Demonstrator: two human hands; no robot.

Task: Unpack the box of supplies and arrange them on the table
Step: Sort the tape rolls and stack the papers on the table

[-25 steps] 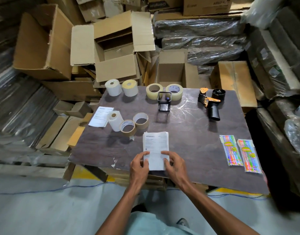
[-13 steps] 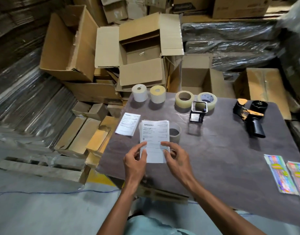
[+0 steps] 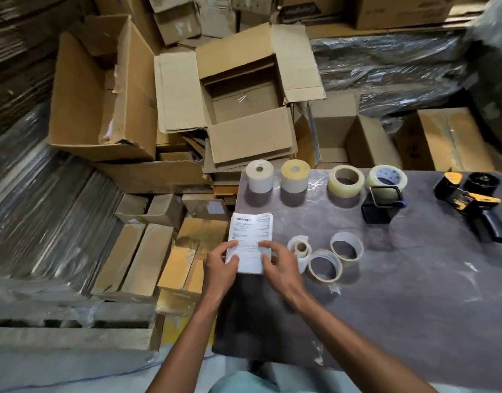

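Both my hands hold a stack of printed white sheets low over the left edge of the dark table. My left hand pinches its lower left corner, thumb on top. My right hand grips its lower right edge. Right beside that hand stand a small white roll and two masking tape rings. Along the far edge stand a white label roll, a yellow-topped roll and two clear tape rolls. The open cardboard box sits behind the table.
A black square holder stands in front of the clear tape. A black and yellow tape dispenser lies at the far right. Cardboard boxes, flat packs and a wooden pallet crowd the floor to the left.
My hands lifted the sheet stack from the table's front middle and carried it left to the table's left edge. It now covers the spot where a single sheet lay. The view swung left.
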